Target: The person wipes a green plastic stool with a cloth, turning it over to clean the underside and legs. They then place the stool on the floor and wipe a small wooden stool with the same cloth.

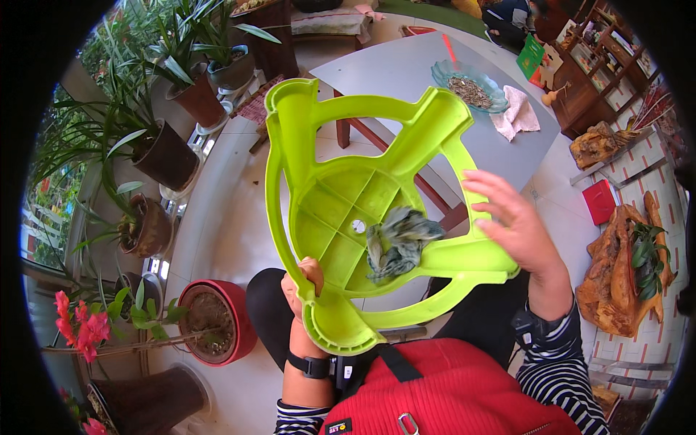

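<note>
A lime-green plastic stool [337, 190] is turned so that its ribbed underside and four hollow legs face me. My left hand [302, 284] is closed around the side bar between two legs at the lower left. Inside the stool, against the ribs right of the small centre hole, rests a crumpled grey-green cloth [405, 242]. My right hand [508, 220] is beside the right-hand bar with its fingers spread and slightly blurred. Nothing is in that hand; whether its fingertips touch the bar I cannot tell.
Beyond the stool stands a grey table [375, 60] with a glass dish [470, 87] of seeds and a pink cloth [516, 113]. Potted plants [166, 155] line the window side. A red flowerpot [247, 326] is at left, carved wood [614, 272] at right. Another person [508, 22] crouches far off.
</note>
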Action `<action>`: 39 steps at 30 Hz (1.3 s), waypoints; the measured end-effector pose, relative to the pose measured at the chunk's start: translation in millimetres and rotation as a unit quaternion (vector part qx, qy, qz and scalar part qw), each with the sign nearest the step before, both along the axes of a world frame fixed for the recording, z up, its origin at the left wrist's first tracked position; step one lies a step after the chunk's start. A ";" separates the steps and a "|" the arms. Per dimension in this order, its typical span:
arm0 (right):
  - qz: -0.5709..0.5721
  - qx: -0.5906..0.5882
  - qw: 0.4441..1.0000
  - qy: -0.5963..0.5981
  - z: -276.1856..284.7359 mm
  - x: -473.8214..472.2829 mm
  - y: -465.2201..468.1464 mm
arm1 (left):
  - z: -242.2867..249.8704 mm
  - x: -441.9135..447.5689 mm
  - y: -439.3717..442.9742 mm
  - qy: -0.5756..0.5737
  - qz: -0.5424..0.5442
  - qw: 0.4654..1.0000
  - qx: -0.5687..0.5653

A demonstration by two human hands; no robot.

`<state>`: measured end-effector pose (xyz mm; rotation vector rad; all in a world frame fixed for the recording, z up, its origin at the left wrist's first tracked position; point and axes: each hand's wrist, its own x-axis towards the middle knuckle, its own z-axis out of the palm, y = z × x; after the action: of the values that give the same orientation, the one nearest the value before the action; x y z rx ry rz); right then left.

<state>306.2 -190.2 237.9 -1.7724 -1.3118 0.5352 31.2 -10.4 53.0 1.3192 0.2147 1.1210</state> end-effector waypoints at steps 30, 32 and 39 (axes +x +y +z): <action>0.023 0.122 0.831 0.543 -49.4 5.8 64.3 | 56.8 -89.3 1.0 0.216 0.158 0.926 -0.265; 0.028 0.117 0.844 0.522 -49.4 6.7 69.2 | 91.2 -98.6 -2.7 0.319 0.216 0.895 -0.226; 0.018 0.080 0.862 0.500 -68.1 1.9 77.6 | 148.7 7.5 -31.0 0.492 -0.054 0.846 0.197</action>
<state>308.1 -112.6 169.9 -1.0329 -0.6075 1.1314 38.7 -41.4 201.7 2.1751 0.6761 0.2901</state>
